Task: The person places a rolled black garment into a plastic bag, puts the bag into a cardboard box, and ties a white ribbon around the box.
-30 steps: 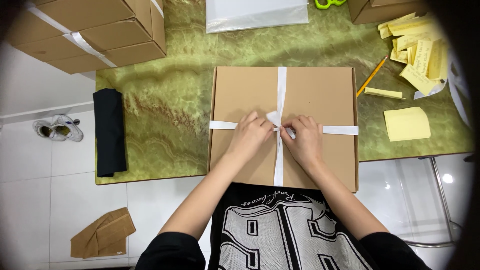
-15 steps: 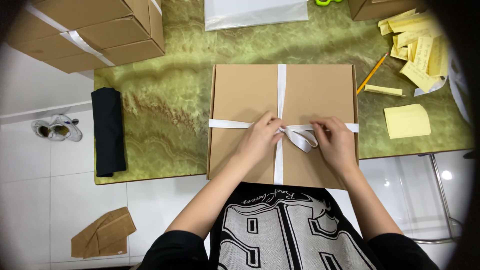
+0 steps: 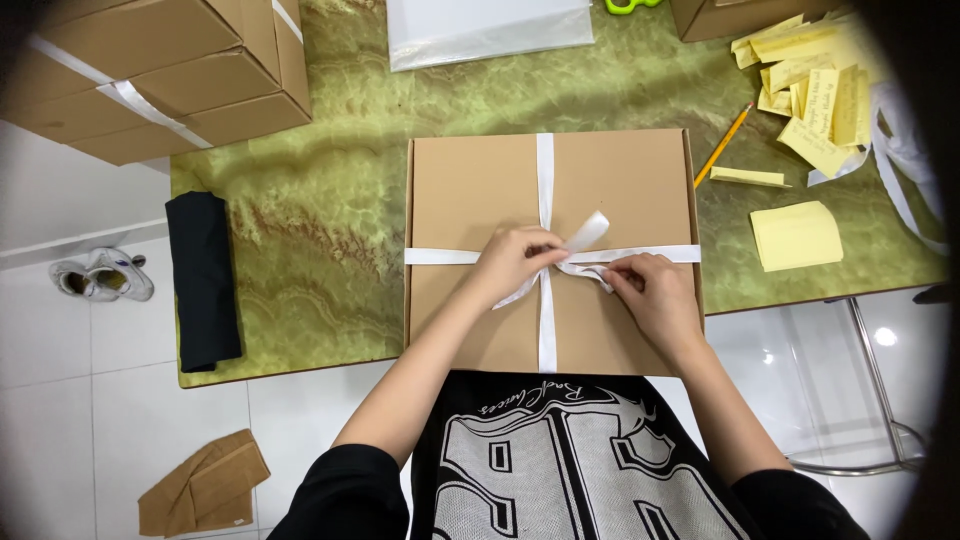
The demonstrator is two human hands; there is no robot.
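Centrally, flat brown box (image 3: 480, 200) near table edge; left hand (image 3: 515, 262) and right hand (image 3: 655, 295) pinch white ribbon (image 3: 545, 170) at crossing; yellow notes (image 3: 797, 235) right.

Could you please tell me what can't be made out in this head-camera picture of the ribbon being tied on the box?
- Knot of the ribbon: hidden under the left hand and right hand.
- Box contents: lid closed.
- Writing on the yellow notes: too small.
- Green thing: cut off by the top edge.
- Box near edge: covered by the person's shirt.
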